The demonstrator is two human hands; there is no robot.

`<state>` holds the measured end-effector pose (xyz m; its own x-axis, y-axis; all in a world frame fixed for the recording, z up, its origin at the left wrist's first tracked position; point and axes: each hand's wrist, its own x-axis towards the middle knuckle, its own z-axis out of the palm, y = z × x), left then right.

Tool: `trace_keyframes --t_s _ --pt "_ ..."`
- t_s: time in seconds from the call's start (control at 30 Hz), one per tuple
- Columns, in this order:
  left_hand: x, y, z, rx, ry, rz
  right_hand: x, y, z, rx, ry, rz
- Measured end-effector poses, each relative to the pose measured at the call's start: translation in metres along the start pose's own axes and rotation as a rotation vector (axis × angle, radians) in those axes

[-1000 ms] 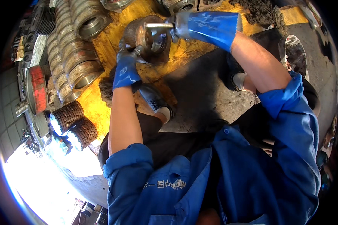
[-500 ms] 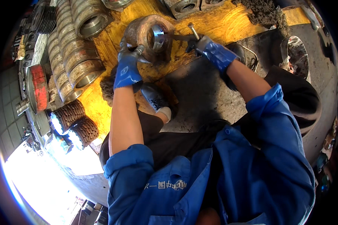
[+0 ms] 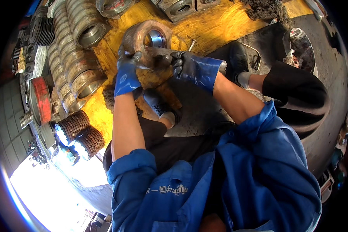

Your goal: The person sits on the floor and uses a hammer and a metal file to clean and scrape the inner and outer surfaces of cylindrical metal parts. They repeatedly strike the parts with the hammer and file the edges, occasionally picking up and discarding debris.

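Ring (image 3: 134,36): thick, rusty metal, bright bore; on the yellow surface (image 3: 216,25), left hand at its side.
Left hand (image 3: 127,63): gloved, thumb and fingers gripping ring's left side.
Right hand (image 3: 181,63): gloved, fingers curled round a dark tool (image 3: 159,51); bar overlaps ring's near side, contact unclear.
Cylinders (image 3: 83,63): rusty, rowed up left of ring.
Rolls (image 3: 74,123): two, brown, ridged.

The left forearm (image 3: 127,125), bare below its rolled sleeve (image 3: 132,170), reaches nearly straight toward the far side; the gloved left hand (image 3: 127,63) points away from me, thumb spread off to the right. The right forearm (image 3: 237,99) slants far and left from a bent elbow, and the gloved right hand (image 3: 185,66) has its fingers curled in tightly, near the left one.
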<state>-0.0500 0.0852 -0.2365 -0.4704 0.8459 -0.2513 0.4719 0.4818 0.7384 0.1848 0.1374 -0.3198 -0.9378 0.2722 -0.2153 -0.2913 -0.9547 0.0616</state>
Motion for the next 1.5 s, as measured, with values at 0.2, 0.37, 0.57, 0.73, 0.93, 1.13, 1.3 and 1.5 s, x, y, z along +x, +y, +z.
trace_keyframes --t_s 0.2,0.37,0.57,0.73,0.93,1.13,1.3,1.5 --pt "-0.014 0.010 0.000 -0.072 -0.001 -0.001 0.008 0.005 0.024 -0.057 0.137 -0.039" --pt "-0.002 -0.006 0.000 -0.024 0.000 0.008 -0.061 -0.004 0.021 -0.134 0.376 -0.048" --pt "0.007 -0.016 0.001 0.054 0.049 -0.032 -0.102 -0.011 0.019 -0.304 0.658 -0.074" --pt "0.007 -0.006 0.002 0.059 0.058 -0.100 -0.114 -0.007 0.037 -0.777 0.861 -0.117" --pt "0.008 -0.006 0.003 0.104 0.077 -0.100 -0.109 0.015 0.036 -1.109 0.925 -0.184" --pt "0.009 -0.008 0.003 0.095 0.067 -0.118 -0.101 0.059 0.041 -0.879 0.946 -0.270" --pt "0.006 -0.006 0.001 0.066 0.070 -0.104 -0.101 0.085 0.058 -0.767 0.955 -0.273" --pt "-0.001 -0.008 -0.007 -0.075 -0.002 -0.024 -0.108 0.074 0.059 -0.682 1.002 -0.264"
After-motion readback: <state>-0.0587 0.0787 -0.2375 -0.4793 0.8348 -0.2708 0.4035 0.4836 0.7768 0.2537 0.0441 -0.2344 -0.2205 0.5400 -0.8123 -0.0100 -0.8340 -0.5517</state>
